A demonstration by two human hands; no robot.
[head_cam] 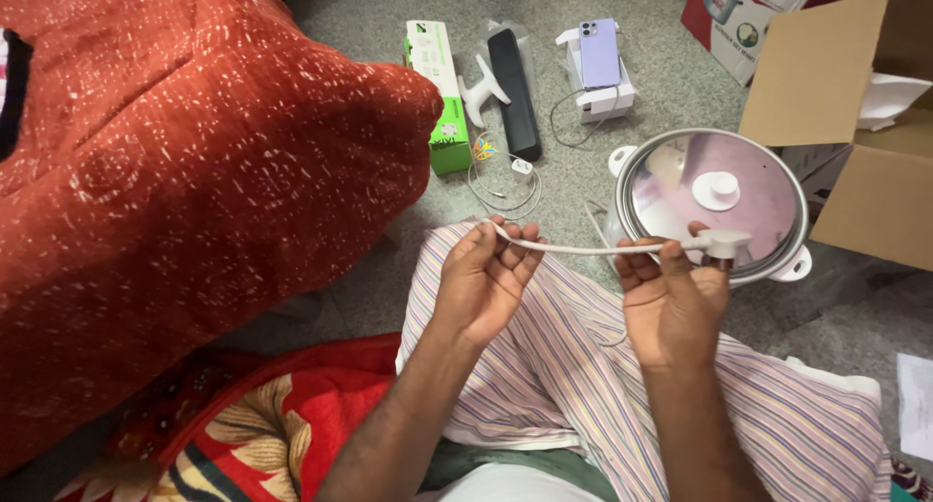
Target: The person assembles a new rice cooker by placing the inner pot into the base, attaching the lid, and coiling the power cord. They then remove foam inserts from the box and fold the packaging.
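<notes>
White rubbery power cord stretched left-right between hands; left hand loosely curled round it, right hand pinching plug end

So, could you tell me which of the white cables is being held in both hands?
The thick white cable with the plug, stretched between the left hand and right hand; the thin white cable lies coiled on the floor.

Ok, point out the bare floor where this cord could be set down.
Bare floor lies between the red cushion and the striped knee; another patch between the phone and cardboard box. Crowded around the green box and cooker lid.
</notes>
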